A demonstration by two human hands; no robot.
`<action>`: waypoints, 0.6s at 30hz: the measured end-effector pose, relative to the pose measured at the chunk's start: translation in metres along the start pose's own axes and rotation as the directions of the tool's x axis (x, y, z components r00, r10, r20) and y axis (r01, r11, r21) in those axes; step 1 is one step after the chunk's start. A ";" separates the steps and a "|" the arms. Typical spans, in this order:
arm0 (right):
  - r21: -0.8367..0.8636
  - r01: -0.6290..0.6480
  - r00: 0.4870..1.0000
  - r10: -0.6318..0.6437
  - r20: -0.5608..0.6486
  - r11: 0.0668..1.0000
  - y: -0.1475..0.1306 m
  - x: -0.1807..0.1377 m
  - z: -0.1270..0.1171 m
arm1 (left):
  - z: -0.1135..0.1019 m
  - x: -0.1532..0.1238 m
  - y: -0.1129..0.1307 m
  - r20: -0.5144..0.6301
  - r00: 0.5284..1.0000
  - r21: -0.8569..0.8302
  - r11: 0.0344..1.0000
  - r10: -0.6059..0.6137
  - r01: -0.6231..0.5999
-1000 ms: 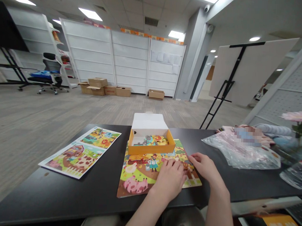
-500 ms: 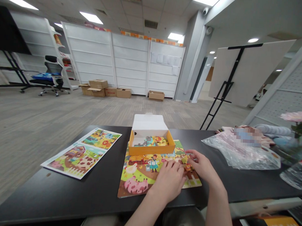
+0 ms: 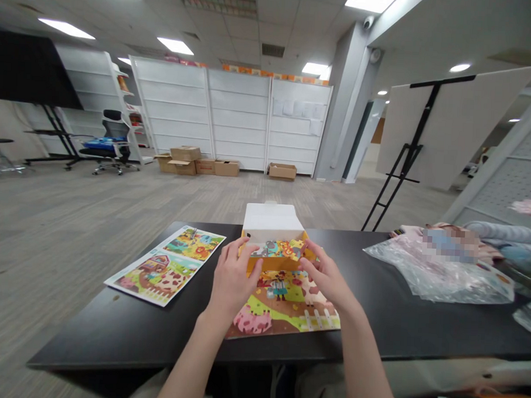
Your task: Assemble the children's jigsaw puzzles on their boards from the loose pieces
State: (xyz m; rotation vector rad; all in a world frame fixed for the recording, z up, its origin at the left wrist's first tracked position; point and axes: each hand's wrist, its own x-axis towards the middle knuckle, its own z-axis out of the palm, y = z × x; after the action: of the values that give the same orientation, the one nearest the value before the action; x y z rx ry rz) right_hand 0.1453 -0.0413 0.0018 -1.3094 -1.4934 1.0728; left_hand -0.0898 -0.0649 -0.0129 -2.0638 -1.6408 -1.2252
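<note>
An orange box (image 3: pixel 275 263) with its white lid raised stands on the far part of a farm-picture puzzle (image 3: pixel 282 308). Inside it lie colourful puzzle pieces (image 3: pixel 285 248) with animal pictures. My left hand (image 3: pixel 232 277) is at the box's left side, fingers spread, thumb in front of the front wall. At the right front corner is my right hand (image 3: pixel 326 278), its fingers apart and bent toward the box. Whether either hand presses on the box, I cannot tell. Both hands cover parts of the box's sides and the puzzle.
A printed picture sheet (image 3: pixel 168 264) lies on the black table (image 3: pixel 131 340) to the left. Clear plastic bags (image 3: pixel 421 267) and rolled cloth (image 3: pixel 501 233) are at the right. Beyond the table stand an easel (image 3: pixel 410 152), cardboard boxes (image 3: pixel 183 162) and white shelving (image 3: pixel 238 115).
Both hands have left the puzzle's right part, where they were working close together. They have moved apart and forward to either side of the box. The view has shifted slightly left.
</note>
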 end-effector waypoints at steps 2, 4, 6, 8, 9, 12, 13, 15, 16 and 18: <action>-0.076 0.016 0.996 -0.023 -0.090 0.997 0.009 0.003 -0.006 | 0.001 -0.001 -0.013 0.151 0.987 0.091 0.995 -0.049 0.035; -0.196 -0.020 0.976 -0.023 -0.216 0.980 0.022 0.007 -0.020 | 0.004 -0.003 -0.019 0.297 0.949 0.139 0.988 -0.104 0.065; -0.352 -0.098 0.950 -0.018 -0.313 0.931 0.036 0.011 -0.034 | 0.007 -0.003 -0.019 0.364 0.918 0.165 0.981 -0.156 0.101; -0.533 -0.190 0.940 -0.004 -0.340 0.824 0.048 0.013 -0.044 | 0.009 -0.003 -0.016 0.359 0.913 0.179 0.975 -0.192 0.135; -0.602 -0.224 0.942 0.012 -0.336 0.767 0.053 0.014 -0.046 | 0.010 -0.003 -0.015 0.342 0.917 0.179 0.972 -0.206 0.152; -0.739 -0.262 0.949 0.026 -0.314 0.621 0.060 0.015 -0.045 | 0.005 -0.004 -0.019 0.288 0.930 0.135 0.971 -0.229 0.197; -0.766 -0.262 0.950 0.015 -0.313 0.588 0.061 0.015 -0.044 | 0.002 -0.005 -0.023 0.271 0.934 0.111 0.972 -0.231 0.208; -0.797 -0.266 0.948 -0.004 -0.319 0.543 0.061 0.016 -0.040 | -0.008 -0.008 -0.033 0.239 0.942 0.072 0.972 -0.236 0.225; -0.804 -0.268 0.947 -0.006 -0.320 0.530 0.061 0.016 -0.039 | -0.013 -0.010 -0.039 0.227 0.943 0.062 0.970 -0.242 0.234; -0.815 -0.265 0.950 -0.003 -0.311 0.516 0.062 0.017 -0.039 | -0.023 -0.014 -0.049 0.203 0.942 0.073 0.964 -0.267 0.257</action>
State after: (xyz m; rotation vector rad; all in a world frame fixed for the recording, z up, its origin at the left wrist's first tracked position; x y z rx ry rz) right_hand 0.1977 -0.0170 -0.0463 -2.1781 -1.7795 0.1114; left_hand -0.1444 -0.0729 -0.0236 -2.0579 -2.0769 -1.0589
